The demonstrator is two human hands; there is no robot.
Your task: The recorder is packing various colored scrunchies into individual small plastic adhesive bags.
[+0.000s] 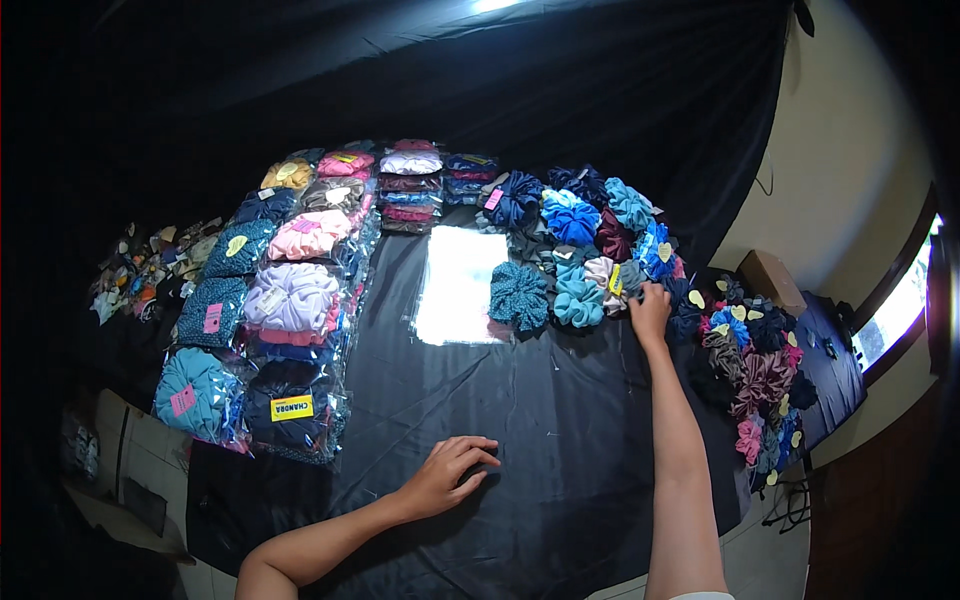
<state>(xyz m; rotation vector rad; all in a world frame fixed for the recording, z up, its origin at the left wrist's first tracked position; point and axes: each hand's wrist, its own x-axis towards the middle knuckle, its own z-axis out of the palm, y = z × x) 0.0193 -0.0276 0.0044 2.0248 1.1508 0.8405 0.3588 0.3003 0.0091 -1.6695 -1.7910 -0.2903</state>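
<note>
My left hand [452,472] rests low over the black table cloth, its fingers stretched and slightly curled, holding nothing. My right hand [651,312] reaches to the right end of a heap of loose scrunchies, fingers closed at the edge of a grey scrunchie [632,277]; its fingertips are partly hidden. Beside it lie a beige scrunchie [603,274] with a yellow label, a teal scrunchie [578,302] and a dark teal dotted scrunchie [519,296]. Bright blue scrunchies [571,219] sit farther back. A stack of clear plastic bags [462,290] shines white left of the heap.
Stacks of bagged scrunchies [290,297] line the table's left side, with more bagged stacks [410,185] at the back. Another scrunchie pile [762,375] is at the right. A cardboard box [771,280] stands behind that pile. Black curtain [600,80] hangs behind.
</note>
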